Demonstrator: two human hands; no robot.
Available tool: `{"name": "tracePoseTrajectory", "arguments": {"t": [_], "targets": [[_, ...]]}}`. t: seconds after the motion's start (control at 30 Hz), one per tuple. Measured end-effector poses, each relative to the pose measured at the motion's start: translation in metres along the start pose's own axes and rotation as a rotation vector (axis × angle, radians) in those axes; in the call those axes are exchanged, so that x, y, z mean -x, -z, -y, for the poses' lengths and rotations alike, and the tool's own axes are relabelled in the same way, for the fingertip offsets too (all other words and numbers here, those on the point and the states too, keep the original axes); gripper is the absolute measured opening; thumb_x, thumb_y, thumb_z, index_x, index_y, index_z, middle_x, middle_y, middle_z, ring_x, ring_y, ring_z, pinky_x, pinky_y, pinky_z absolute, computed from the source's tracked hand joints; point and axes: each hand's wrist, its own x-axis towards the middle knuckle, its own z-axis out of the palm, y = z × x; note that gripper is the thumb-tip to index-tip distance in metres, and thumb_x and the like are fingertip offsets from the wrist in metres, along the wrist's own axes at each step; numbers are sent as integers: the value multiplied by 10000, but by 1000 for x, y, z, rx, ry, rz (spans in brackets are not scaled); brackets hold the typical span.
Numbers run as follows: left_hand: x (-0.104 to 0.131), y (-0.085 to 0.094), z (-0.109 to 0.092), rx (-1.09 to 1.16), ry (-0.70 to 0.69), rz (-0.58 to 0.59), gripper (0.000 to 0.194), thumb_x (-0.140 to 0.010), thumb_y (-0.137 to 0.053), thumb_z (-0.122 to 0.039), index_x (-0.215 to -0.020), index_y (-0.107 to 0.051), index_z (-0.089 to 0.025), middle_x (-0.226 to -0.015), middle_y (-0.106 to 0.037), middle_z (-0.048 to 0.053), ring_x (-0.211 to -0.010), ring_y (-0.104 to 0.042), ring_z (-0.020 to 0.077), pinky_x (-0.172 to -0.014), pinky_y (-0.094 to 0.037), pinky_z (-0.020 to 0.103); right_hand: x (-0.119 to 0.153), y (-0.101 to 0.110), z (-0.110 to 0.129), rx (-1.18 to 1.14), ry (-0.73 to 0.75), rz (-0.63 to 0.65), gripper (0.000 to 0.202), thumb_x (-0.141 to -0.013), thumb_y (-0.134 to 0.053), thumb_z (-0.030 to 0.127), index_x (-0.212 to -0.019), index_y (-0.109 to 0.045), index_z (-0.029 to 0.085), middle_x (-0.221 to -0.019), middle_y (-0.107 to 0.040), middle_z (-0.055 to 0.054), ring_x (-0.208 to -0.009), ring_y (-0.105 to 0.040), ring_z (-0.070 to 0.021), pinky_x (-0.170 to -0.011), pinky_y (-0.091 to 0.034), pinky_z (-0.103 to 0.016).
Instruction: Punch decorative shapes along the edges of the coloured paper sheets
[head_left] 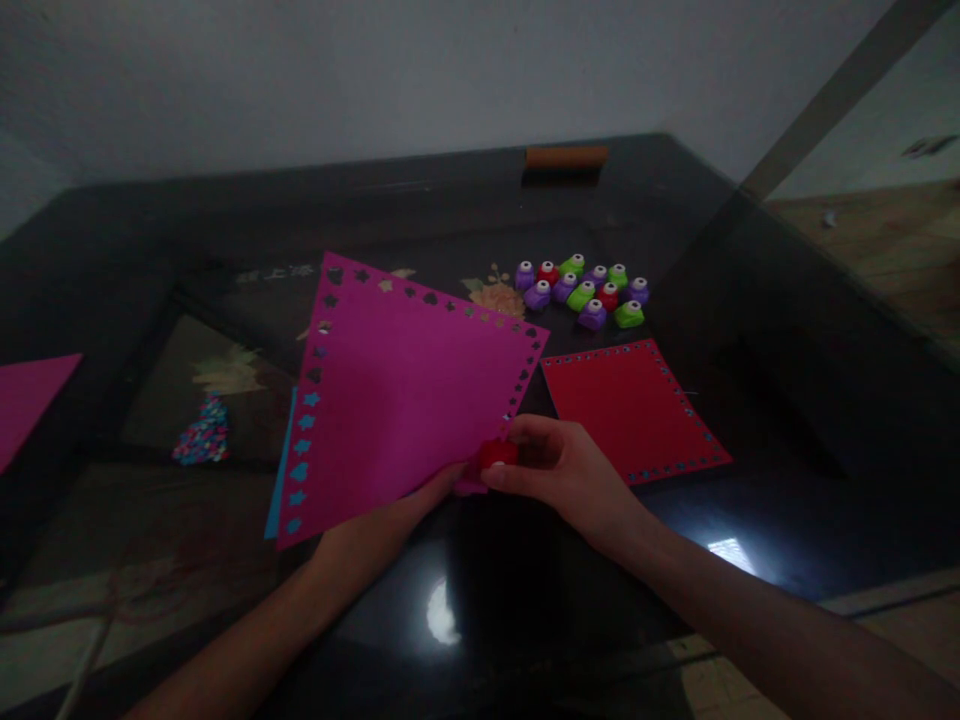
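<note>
A pink sheet of paper (420, 400) is held up at a tilt above the table, with small shapes such as stars and hearts punched along three edges. Under its lower edge my left hand (431, 492) supports the sheet; most of its fingers are hidden by the paper. My right hand (551, 460) is closed around a red paper punch (496, 455) at the sheet's right lower corner. Whether the sheet sits in the punch's slot is hard to see. To the right, a red sheet (622, 410) with punched edges lies flat.
Several purple, green and red punches (583, 293) stand grouped behind the red sheet. A blue sheet (281, 490) shows beneath the pink one. Paper bits (202, 435) are heaped at left, near another pink sheet (34, 400). A brown roll (566, 158) lies along the dark table's (450, 215) far edge.
</note>
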Motion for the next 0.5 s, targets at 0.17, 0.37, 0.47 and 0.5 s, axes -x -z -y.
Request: {"name": "tracePoseTrajectory", "arguments": {"t": [0.17,0.37,0.47,0.5], "targets": [[0,2,-2,-228,-95,-47,540,-813,-437,-3,-1141,-628,-387,-1222,-624,31,-1045,-623,301,-983,-365,590,0,0,0,-16,14,2,250,-591,-789,241,-804,-666,197,-809,-716,5,-764,-669,-153,-771,-525,-314],[-2,3,-2,-174,-119,-59,497,-830,-436,-45,-1133,-627,-390,-1209,-628,24,-1037,-623,301,-979,-376,581,1,-1,2,-5,25,10,235,-610,-782,231,-812,-671,189,-808,-706,2,-756,-656,-139,-767,-510,-296],[-3,4,-3,-175,-107,-101,475,-851,-423,-57,-1125,-634,-382,-1165,-649,23,-1007,-638,284,-995,-373,555,1,-1,1,-5,34,1,235,-610,-783,237,-810,-670,191,-798,-700,2,-747,-649,-140,-755,-505,-294],[-3,5,-4,-159,-93,-112,473,-862,-404,-57,-1114,-642,-380,-1140,-660,25,-986,-647,279,-989,-377,556,0,-1,0,-9,37,-4,239,-605,-786,236,-807,-669,191,-796,-698,3,-746,-647,-140,-755,-504,-294]]}}
